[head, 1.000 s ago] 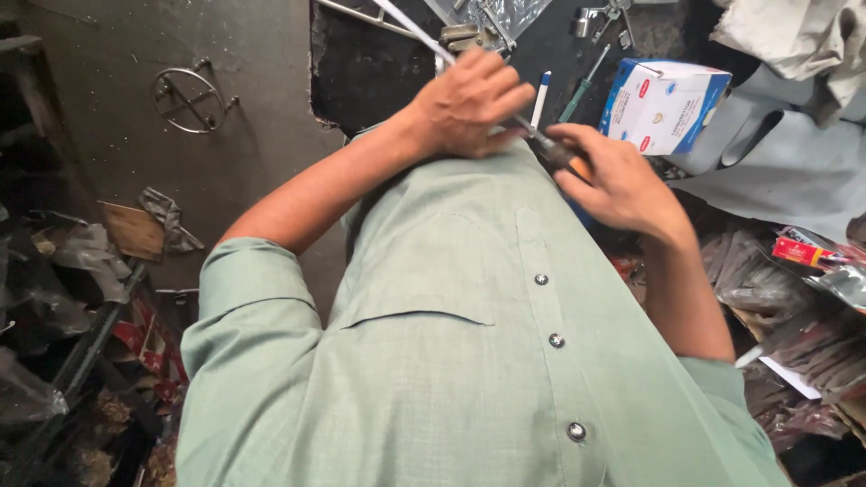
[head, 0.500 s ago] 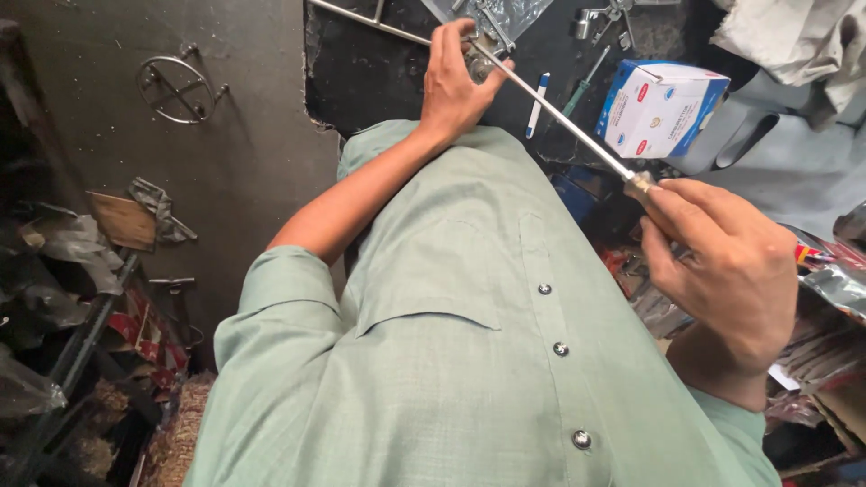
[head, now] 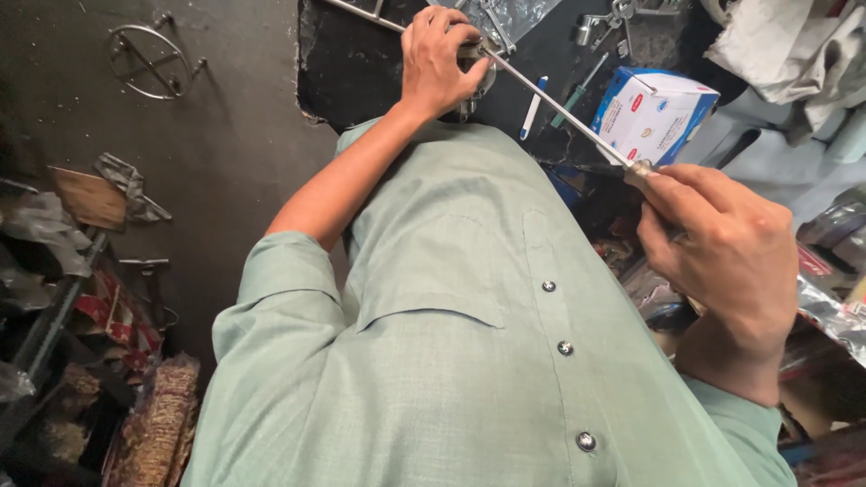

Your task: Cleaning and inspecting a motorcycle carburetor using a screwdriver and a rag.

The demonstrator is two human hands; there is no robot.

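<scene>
We grip the long thin steel-shafted screwdriver [head: 559, 113] in our right hand [head: 722, 243], fingers wrapped round its handle. Its shaft runs diagonally, tip pointing up-left to the small metal part [head: 480, 68] our left hand [head: 437, 59] clasps with curled fingers.

A small white and blue cardboard box [head: 651, 115] lies tilted on the dark work surface at the upper right, one corner pointing up. Its broad white face carries a few small red round marks and a pale emblem, and its top edge and side panel are blue. Lower at the right edge, a crumpled clear plastic wrapper [head: 834, 311] lies beside a flat red and white printed packet [head: 815, 263], which is partly covered.
</scene>
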